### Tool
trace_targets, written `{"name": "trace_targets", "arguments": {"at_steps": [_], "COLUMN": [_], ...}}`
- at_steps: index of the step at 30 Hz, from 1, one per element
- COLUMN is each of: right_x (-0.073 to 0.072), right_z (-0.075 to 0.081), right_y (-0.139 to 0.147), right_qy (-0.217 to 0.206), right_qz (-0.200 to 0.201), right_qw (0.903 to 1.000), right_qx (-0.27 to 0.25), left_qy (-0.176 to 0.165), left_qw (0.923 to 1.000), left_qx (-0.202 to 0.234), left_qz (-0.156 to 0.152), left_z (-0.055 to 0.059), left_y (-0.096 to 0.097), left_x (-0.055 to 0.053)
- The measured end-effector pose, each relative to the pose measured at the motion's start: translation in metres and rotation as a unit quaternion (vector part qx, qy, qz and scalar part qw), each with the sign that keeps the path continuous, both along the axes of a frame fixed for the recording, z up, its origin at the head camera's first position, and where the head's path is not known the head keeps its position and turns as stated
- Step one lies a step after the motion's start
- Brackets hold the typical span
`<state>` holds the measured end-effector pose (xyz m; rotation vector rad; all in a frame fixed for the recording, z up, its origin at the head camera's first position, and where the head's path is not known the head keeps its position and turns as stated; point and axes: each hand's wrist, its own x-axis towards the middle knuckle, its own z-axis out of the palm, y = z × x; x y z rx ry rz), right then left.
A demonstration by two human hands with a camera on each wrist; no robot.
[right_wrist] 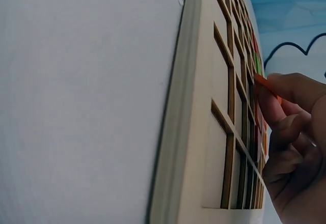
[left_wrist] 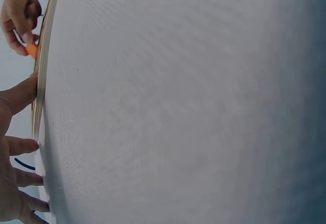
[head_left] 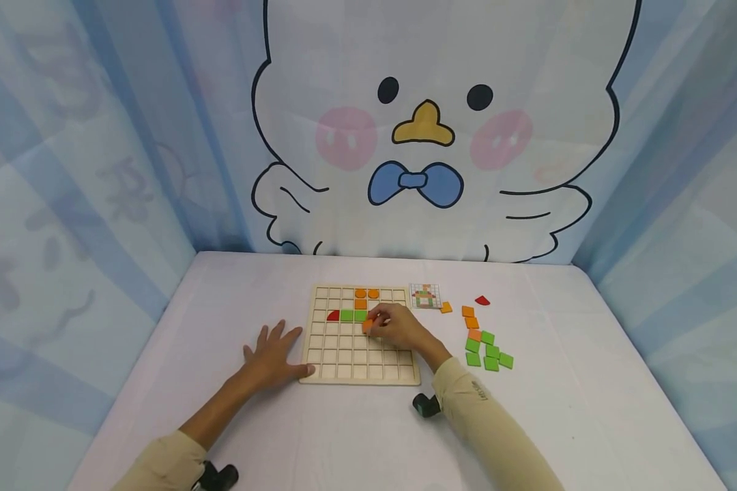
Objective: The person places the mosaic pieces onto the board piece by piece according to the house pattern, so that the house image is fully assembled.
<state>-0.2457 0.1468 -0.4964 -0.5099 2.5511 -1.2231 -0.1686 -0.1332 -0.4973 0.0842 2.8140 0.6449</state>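
A wooden grid board point(head_left: 359, 382) lies on the table. Between thumb and fingers my right hand point(head_left: 396, 326) pinches an orange square tile point(head_left: 366, 326), tilted over the board's middle rows; the right wrist view shows this orange tile point(right_wrist: 267, 85) edge-on. In the board sit a red quarter-round tile point(head_left: 334, 316), green tiles point(head_left: 347, 316), an orange square point(head_left: 360, 304) and two round orange pieces point(head_left: 367, 294) near the top. My left hand point(head_left: 273, 358) is spread beside the board's left edge, its thumb on the lower left corner. Part of the board is hidden behind my right hand.
A small pattern card point(head_left: 425, 296) lies at the board's upper right. Farther right are loose green tiles point(head_left: 492, 352), several orange tiles point(head_left: 471, 322) and a red piece point(head_left: 482, 300). A printed curtain point(head_left: 424, 225) stands behind the table.
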Motion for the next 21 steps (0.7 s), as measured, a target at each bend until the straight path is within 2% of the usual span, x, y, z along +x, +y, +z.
{"name": "trace_targets", "arguments": {"at_steps": [10,21], "right_x": [0.002,0.001], "right_z": [-0.003,-0.005], "right_y": [-0.009,-0.012], "right_qy": [0.036,0.039], "right_qz": [0.002,0.004], "right_qw": [0.9982,0.9969], "right_qx": [0.048,0.069], "left_qy": [0.006,0.002], "left_qw": [1.0000,1.0000], "left_qx": [-0.001,-0.001], "left_qz": [-0.006,-0.001], "left_z": [0.001,0.002], "left_y": [-0.001,0.000], "left_x": [0.001,0.003]}}
